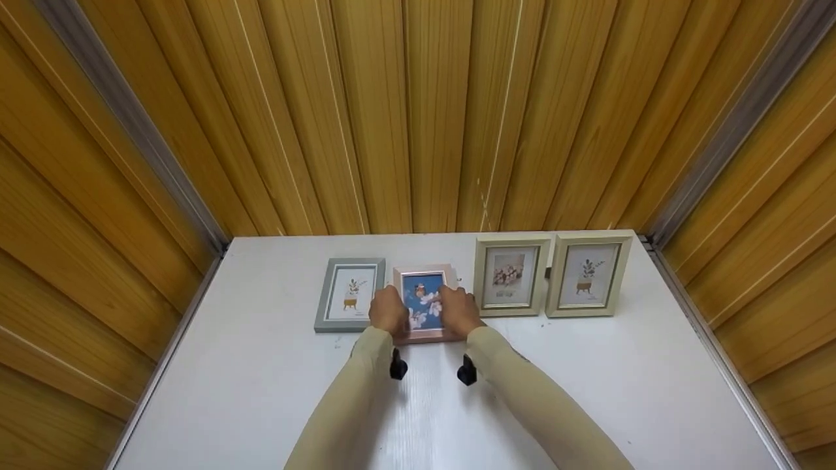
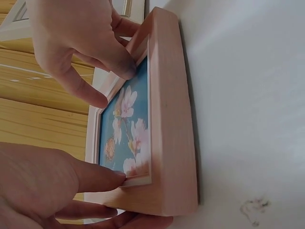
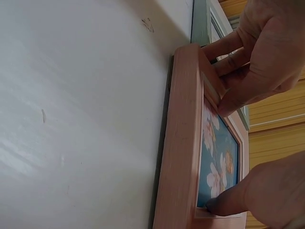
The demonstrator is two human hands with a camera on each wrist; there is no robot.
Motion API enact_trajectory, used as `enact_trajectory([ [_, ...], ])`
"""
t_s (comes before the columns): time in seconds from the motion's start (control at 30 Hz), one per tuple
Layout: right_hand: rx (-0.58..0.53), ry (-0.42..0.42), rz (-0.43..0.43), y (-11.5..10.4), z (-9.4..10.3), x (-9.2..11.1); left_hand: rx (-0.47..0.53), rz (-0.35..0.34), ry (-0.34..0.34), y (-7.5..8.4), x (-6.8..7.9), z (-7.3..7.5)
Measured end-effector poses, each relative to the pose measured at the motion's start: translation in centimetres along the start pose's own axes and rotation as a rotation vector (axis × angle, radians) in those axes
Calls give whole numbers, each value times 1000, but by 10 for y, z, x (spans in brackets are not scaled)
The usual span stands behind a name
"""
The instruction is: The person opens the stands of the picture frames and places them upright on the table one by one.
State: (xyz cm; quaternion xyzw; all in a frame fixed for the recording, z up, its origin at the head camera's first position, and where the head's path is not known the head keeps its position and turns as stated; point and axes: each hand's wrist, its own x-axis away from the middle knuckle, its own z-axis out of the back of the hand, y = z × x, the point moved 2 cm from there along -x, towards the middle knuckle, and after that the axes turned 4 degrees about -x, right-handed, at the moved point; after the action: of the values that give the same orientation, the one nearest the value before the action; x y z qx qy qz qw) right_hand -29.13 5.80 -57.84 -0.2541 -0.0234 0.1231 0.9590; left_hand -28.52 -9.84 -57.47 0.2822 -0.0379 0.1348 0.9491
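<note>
A pink picture frame [image 1: 428,336] with white blossoms on blue lies between both hands, its picture facing up. My left hand [image 1: 388,310] grips its left side. In the left wrist view, the left thumb [image 2: 102,179] lies on the inner edge and the other fingers go round the outside. My right hand [image 1: 460,311] holds the right side, thumb on the inner edge in the right wrist view, where the pink frame [image 3: 183,129] shows a dark shadow line along its lower edge.
A grey-green picture frame [image 1: 351,294] is just left of the pink one. Two cream frames, one with a flower print [image 1: 508,277] and one with a plant print [image 1: 589,277], are to the right. All are on a white tabletop [image 1: 261,378], backed by a wood-panelled wall [image 1: 434,117].
</note>
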Motion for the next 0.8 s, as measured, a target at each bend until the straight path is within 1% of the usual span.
enact_trajectory([
  [0.2, -31, 25, -7, 0, 2, 2, 4, -9, 33, 0, 2, 2],
  [0.33, -40, 39, -19, -3, 5, 3, 29, 3, 49, -2, 4, 5],
  [0.5, -49, 107, 6, -6, 7, 5, 74, -1, 71, -4, 7, 8],
  [0.57, -51, 145, 27, -5, 7, 6, 94, -18, 96, -6, 7, 10],
  [0.67, -71, 205, 65, -6, 7, 8, 132, -40, 165, -9, 9, 12],
  [0.73, -100, 238, 81, -6, 8, 8, 166, -54, 216, -10, 11, 14],
  [0.8, -154, 255, 71, -7, 9, 9, 209, -61, 252, -11, 13, 15],
])
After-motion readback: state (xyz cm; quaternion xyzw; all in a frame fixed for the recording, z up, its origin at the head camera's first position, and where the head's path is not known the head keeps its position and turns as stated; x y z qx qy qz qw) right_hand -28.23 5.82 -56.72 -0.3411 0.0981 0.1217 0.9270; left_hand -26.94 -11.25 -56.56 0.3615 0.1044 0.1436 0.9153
